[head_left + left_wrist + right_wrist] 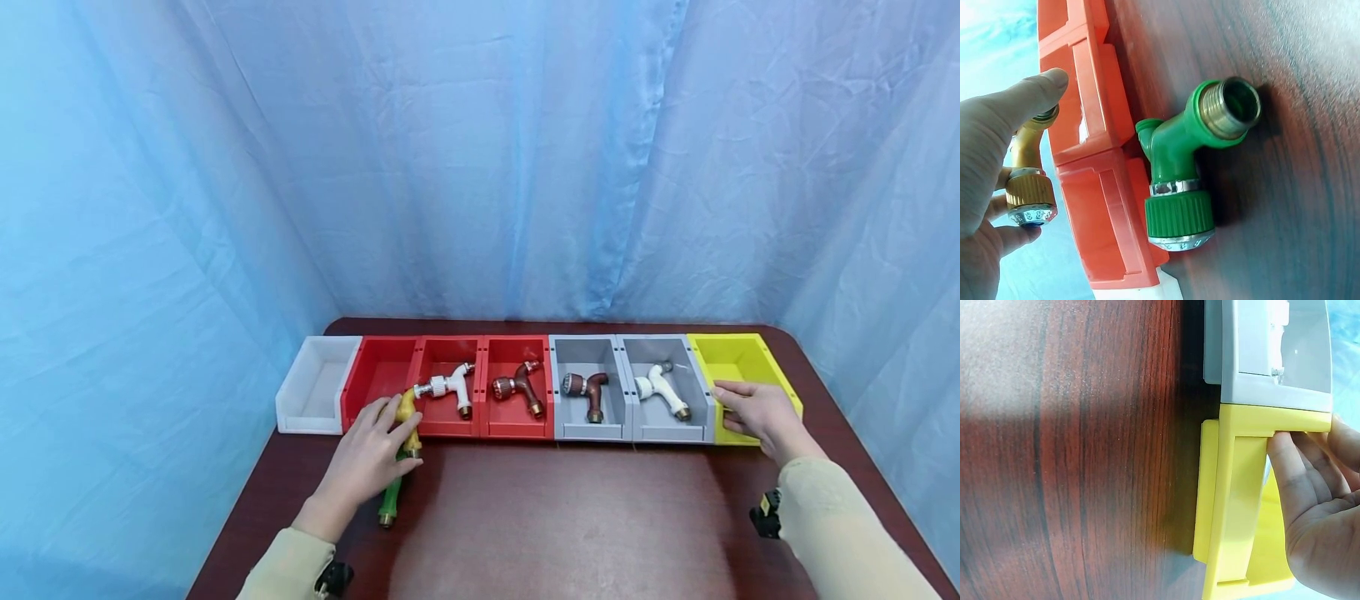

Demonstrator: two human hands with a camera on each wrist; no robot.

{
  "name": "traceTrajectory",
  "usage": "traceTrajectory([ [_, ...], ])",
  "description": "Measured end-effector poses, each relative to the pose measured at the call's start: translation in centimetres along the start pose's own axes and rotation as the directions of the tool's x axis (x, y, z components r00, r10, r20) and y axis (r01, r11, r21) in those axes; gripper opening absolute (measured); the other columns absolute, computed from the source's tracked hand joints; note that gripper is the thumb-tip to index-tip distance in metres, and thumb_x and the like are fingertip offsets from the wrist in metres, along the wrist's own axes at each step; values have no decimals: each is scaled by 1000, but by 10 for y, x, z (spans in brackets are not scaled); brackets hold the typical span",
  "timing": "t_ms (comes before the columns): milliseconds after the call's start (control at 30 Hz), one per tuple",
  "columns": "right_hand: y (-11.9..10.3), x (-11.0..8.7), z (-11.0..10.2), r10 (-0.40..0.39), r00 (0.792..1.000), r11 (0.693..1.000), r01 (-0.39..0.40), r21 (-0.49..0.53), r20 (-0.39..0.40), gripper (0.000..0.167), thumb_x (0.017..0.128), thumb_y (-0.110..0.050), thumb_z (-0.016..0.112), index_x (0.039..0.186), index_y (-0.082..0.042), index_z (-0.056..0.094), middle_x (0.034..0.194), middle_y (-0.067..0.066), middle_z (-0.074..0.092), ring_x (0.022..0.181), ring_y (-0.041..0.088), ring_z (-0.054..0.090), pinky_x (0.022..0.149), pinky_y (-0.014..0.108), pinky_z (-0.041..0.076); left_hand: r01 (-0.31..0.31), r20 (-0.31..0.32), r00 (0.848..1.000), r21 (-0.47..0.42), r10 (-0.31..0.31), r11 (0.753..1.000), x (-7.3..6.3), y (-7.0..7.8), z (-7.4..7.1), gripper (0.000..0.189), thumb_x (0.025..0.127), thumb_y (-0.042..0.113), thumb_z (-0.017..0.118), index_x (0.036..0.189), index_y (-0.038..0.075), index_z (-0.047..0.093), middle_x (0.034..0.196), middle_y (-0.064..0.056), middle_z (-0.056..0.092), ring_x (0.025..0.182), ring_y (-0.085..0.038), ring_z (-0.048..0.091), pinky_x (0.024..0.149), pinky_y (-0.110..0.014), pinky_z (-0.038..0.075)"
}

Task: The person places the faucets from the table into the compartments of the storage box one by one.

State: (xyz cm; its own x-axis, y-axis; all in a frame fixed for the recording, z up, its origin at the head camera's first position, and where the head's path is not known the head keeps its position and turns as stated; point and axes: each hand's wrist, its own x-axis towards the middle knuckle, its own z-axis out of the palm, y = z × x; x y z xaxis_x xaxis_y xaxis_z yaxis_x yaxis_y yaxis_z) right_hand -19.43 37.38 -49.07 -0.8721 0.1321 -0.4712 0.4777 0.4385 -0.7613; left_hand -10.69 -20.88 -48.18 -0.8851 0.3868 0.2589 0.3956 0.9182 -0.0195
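My left hand (367,454) grips a yellow tap (1027,153) in front of the red bins, its ribbed knob near the fingertips in the left wrist view. Below that hand a green tap (1175,150) lies on the table, its threaded brass end facing the camera; the hand partly covers it in the head view. At the far right of the row, my right hand (761,412) pinches the left side wall of the yellow bin (1241,506). Several of its fingers reach inside that bin, against the wall shared with the grey bin (1260,394).
Bins stand side by side along the table's back. A white tap (453,386) and a brown tap (522,390) lie in red bins; another brown tap (592,396) and white tap (662,390) lie in grey ones. The white bin (307,421) ends the row at left.
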Motion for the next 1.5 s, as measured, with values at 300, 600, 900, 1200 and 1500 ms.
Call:
traceTrajectory([
  [300, 0, 0, 1, -4, 1000, 1000, 4, 8, 0, 66, 106, -41, 54, 158, -5, 34, 160, 31, 30, 90, 4, 67, 89, 35, 60, 0, 0, 1000, -1, 0, 1000, 4, -10, 0, 84, 65, 39, 98, 139, 19, 64, 146, -20, 53, 133, -38, 48, 96, -51, 57],
  [600, 0, 0, 0, -2, 1000, 1000, 2, 5, -2, 66, 106, -41, 53, 158, -5, 33, 160, 31, 30, 91, 6, 67, 90, 36, 60, -4, -24, 1000, 8, 4, 1000, 9, -19, -2, 83, 66, 40, 96, 140, 17, 65, 146, -21, 53, 133, -39, 48, 100, -54, 54],
  [900, 1, 1, 0, -5, 1000, 1000, 5, -2, -4, 66, 106, -41, 53, 158, -5, 34, 159, 32, 30, 88, 4, 67, 88, 35, 61, 32, 6, 999, 6, -32, 999, 15, -30, 0, 82, 69, 41, 95, 141, 18, 63, 148, -21, 51, 134, -40, 46, 99, -56, 54],
  [1200, 1, 1, 1, 2, 1000, 1000, -2, 5, -2, 67, 105, -43, 54, 158, -7, 34, 159, 30, 31, 87, 3, 67, 89, 34, 60, 29, -3, 1000, 18, -29, 999, 18, -37, 2, 80, 69, 41, 95, 139, 17, 65, 147, -22, 53, 133, -40, 48, 96, -55, 56],
  [1500, 2, 0, 1, 4, 1000, 1000, -4, 16, -11, 68, 104, -44, 56, 157, -7, 35, 158, 29, 34, 87, 4, 67, 90, 34, 60, 66, 41, 997, 18, -67, 998, 22, -42, 4, 83, 70, 41, 94, 142, 17, 62, 148, -20, 51, 136, -40, 45, 94, -54, 58],
])
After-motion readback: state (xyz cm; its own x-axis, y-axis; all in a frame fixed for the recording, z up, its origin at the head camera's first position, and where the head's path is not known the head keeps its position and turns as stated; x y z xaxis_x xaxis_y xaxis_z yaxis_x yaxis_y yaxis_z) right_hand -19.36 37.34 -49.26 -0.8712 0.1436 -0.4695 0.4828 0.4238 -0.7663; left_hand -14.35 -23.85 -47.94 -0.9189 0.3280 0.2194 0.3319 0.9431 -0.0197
